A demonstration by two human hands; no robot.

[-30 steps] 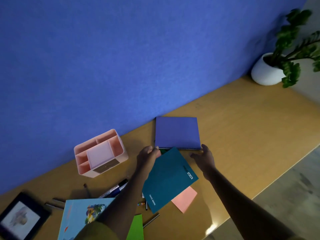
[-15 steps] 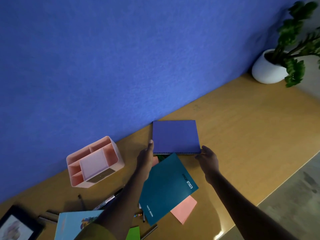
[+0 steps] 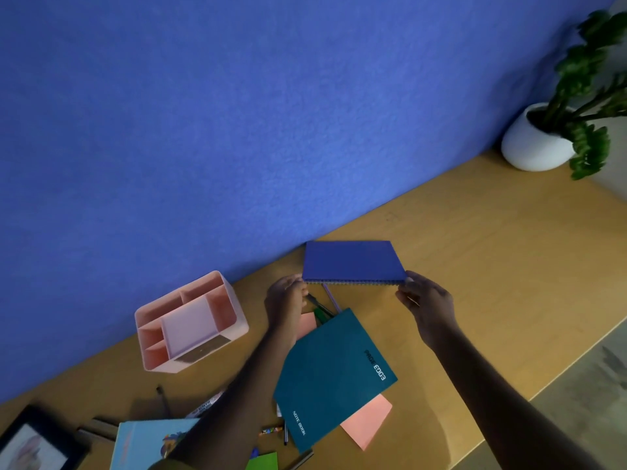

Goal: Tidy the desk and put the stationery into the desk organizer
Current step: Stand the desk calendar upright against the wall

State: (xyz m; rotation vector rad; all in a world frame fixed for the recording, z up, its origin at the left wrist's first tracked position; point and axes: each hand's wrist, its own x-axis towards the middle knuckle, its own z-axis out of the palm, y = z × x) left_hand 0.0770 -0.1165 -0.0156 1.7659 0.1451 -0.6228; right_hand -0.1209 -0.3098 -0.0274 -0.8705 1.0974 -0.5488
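A blue spiral notebook (image 3: 351,261) is tilted up off the wooden desk (image 3: 492,266) near the blue wall. My left hand (image 3: 286,296) pinches its near left corner and my right hand (image 3: 424,300) grips its near right corner. Under its raised edge lie a green pen (image 3: 320,310) and a lilac pen (image 3: 330,296). A teal notebook (image 3: 334,378) lies below the hands, over pink paper (image 3: 368,422). The pink desk organizer (image 3: 190,323) stands to the left, its compartments empty as far as I can see.
Markers and pens (image 3: 207,403) lie scattered at the lower left, beside a light-blue illustrated book (image 3: 146,446), a green paper (image 3: 263,461) and a black picture frame (image 3: 37,442). A white plant pot (image 3: 536,144) stands at the far right corner. The desk's front edge runs diagonally at the right.
Both hands have taken hold of the blue notebook's near edge and lifted it, so it now tilts up and pens show beneath it. The view has shifted slightly.
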